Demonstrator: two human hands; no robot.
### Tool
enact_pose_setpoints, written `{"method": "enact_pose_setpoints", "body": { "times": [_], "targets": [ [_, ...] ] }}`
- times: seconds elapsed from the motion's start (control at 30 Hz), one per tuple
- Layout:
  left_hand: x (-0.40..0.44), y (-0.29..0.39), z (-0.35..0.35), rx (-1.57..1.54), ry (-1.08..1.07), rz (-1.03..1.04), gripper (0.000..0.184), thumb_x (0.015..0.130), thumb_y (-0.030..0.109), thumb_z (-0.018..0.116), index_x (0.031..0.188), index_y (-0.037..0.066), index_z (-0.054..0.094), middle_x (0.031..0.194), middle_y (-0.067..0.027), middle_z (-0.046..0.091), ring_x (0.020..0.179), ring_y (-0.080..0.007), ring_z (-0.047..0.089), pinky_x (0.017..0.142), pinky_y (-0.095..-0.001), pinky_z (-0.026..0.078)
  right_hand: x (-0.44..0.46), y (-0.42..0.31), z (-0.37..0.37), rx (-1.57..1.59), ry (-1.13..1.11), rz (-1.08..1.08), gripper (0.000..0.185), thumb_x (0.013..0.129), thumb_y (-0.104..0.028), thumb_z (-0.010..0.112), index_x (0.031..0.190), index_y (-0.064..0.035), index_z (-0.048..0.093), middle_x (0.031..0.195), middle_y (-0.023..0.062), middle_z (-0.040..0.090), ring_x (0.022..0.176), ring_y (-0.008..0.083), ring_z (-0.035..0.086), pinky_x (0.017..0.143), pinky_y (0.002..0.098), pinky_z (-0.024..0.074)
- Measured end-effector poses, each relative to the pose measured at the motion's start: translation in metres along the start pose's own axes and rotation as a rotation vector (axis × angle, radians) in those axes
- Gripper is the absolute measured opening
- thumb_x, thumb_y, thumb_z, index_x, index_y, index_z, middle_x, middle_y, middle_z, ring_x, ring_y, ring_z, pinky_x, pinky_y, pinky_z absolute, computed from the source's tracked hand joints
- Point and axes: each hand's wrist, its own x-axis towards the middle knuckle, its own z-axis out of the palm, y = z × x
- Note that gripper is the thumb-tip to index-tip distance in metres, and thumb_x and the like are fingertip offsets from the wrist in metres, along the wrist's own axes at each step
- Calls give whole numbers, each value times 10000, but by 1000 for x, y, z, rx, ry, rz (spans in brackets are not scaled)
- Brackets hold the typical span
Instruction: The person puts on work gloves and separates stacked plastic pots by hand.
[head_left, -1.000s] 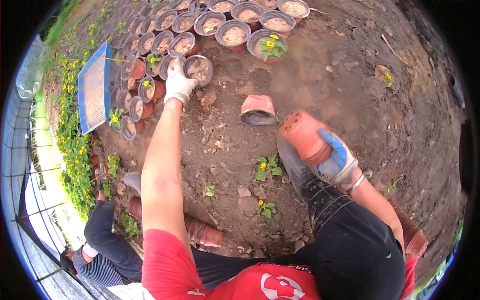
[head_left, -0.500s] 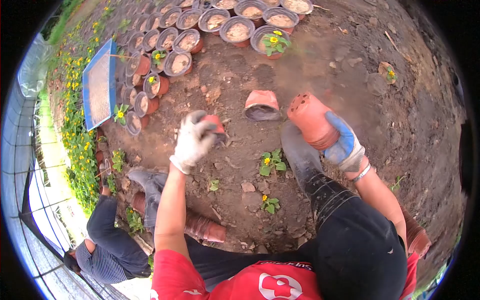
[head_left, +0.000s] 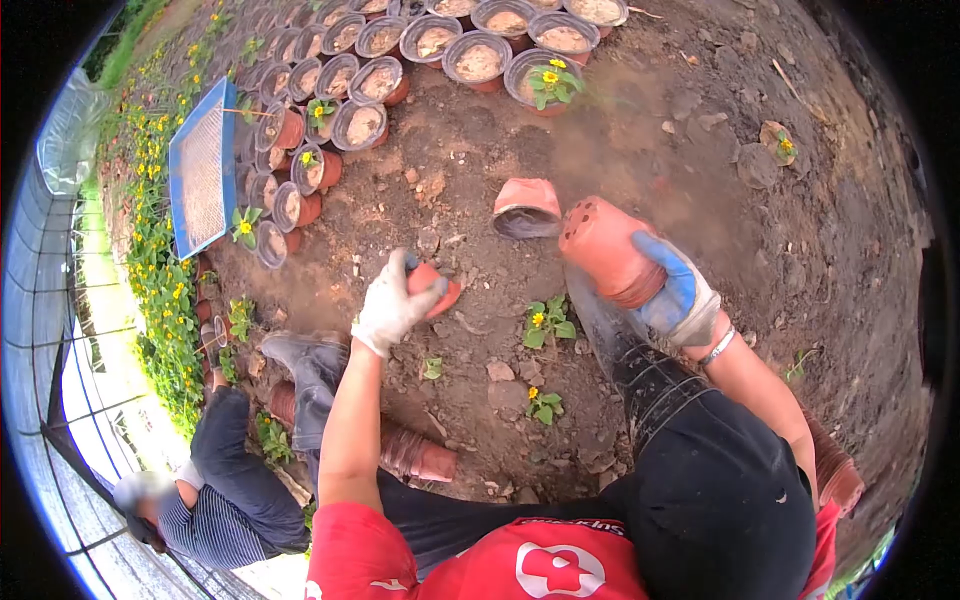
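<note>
My right hand (head_left: 683, 297), in a blue-and-white glove, is wrapped round a stack of nested terracotta-coloured plastic flower pots (head_left: 603, 240). The stack lies tilted, its holed base pointing up and left. My left hand (head_left: 388, 310), in a whitish glove, grips a reddish plastic pot (head_left: 434, 288), partly covered by the fingers. Between the hands, a single flower pot (head_left: 527, 200) rests on the soil, its dark opening facing me. Small yellow-flowered plants (head_left: 549, 321) grow from the ground below it.
Rows of soil-filled pots (head_left: 478, 62) stand at the top, some with yellow flowers. A blue-framed sieve (head_left: 200, 170) leans at the left. Stacked pots (head_left: 418, 455) lie by my legs, with another stack (head_left: 838, 475) at the right. A person (head_left: 225, 500) is at lower left.
My left hand has moved slightly down, and the reddish pot in it has turned. The stack in my right hand has tipped a little to the left and down.
</note>
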Motion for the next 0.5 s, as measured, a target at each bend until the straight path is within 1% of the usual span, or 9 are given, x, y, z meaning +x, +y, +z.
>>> {"method": "enact_pose_setpoints", "body": {
  "times": [0.07,0.1,0.2,0.23,0.3,0.33,0.4,0.43,0.5],
  "targets": [
    [-19,-4,0,133,-28,234,741,717,380,757,1294,19,463,1157,-242,560,1129,-334,540,969,-399,420,-1,0,2,-3,0,4,422,904,-135,600,1277,15,472,1232,127,577,1114,234,588,989,354,466],
    [-27,-4,2,133,-111,233,856,701,440,752,1386,73,393,1191,-278,522,1108,-411,534,960,-430,434,-1,0,3,-8,3,6,407,904,-137,601,1264,15,484,1221,125,584,1107,232,591,980,354,473],
    [-46,-14,25,34,140,263,772,752,378,736,1356,30,405,1224,-283,494,1124,-422,514,956,-432,430,1,8,0,-39,39,7,375,907,-141,600,1236,13,508,1199,120,597,1091,224,600,965,354,485],
    [-49,-20,29,37,140,262,772,752,378,736,1356,30,405,1224,-283,494,1124,-422,514,956,-432,430,1,10,2,-36,37,9,375,907,-141,600,1236,13,508,1199,120,597,1091,224,600,965,354,485],
    [-55,-27,37,14,372,325,637,784,322,722,1276,4,472,1188,-250,531,1069,-396,551,899,-422,461,0,14,6,-55,45,40,355,906,-144,604,1217,8,527,1177,111,609,1070,219,609,952,350,493],
    [-57,-30,36,9,373,324,637,784,322,722,1276,4,472,1188,-250,531,1069,-396,551,899,-422,461,0,13,8,-60,47,41,355,906,-144,604,1217,8,527,1177,111,609,1070,219,609,952,350,493],
    [-64,-31,26,34,282,228,505,795,281,716,1173,-3,538,1146,-210,566,999,-367,588,830,-412,488,-2,12,11,-96,26,61,345,903,-147,609,1206,1,537,1167,103,612,1056,215,615,938,346,501],
    [-68,-26,23,12,314,242,427,788,260,726,1099,12,572,1088,-179,585,936,-352,607,786,-400,501,-2,12,9,-97,28,65,345,903,-147,609,1206,1,537,1167,103,612,1056,215,615,938,346,501],
    [-73,-18,13,67,299,262,433,780,258,732,1108,21,578,1068,-173,585,931,-345,606,792,-397,498,1,13,5,-77,32,59,330,904,-148,609,1194,-2,547,1158,98,615,1049,211,618,925,343,508]
  ]
}}
